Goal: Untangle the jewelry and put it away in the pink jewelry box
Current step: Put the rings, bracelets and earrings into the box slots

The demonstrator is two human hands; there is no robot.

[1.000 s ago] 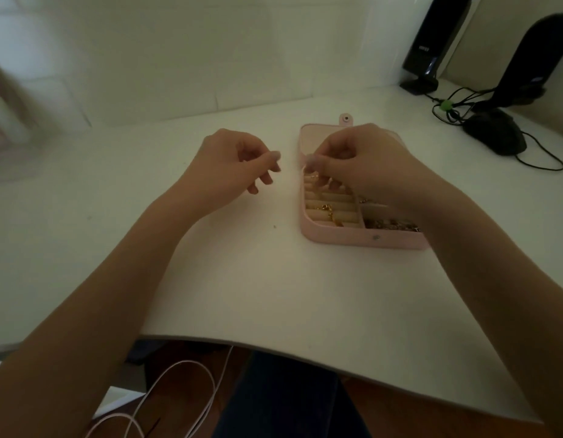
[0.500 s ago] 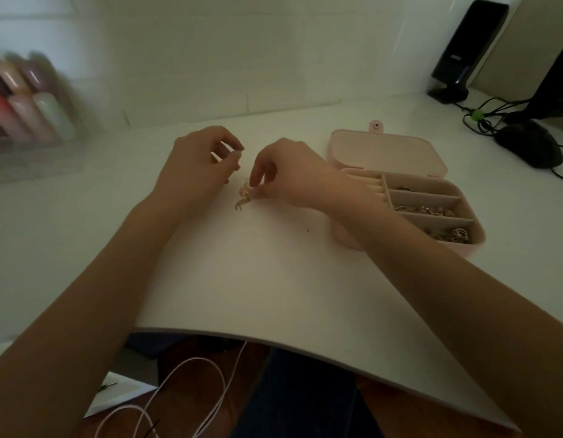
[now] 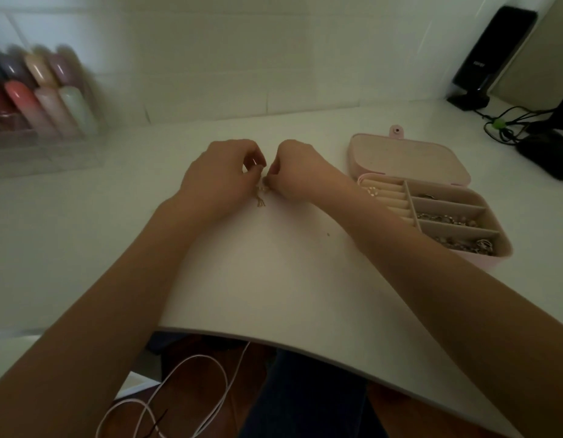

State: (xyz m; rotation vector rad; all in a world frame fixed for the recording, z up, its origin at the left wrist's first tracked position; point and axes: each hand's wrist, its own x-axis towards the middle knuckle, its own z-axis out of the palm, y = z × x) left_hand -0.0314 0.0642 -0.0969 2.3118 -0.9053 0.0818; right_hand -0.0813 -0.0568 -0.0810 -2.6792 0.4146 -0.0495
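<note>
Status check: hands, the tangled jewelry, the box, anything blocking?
Left hand and right hand both pinching the tangled jewelry over the white table. Pink jewelry box open at right, jewelry not yet in it. Nothing between them.

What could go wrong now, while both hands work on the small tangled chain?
Both hands, left hand and right hand, pinch the chain close together; a hard pull could tighten the knot or snap it. The light is dim, so fine links are hard to see. If dropped, it may slide toward the desk edge.

Left hand: centre frame, fingers curled, pinching.
Right hand: just beside, fingertips apparently pinching too.
</note>
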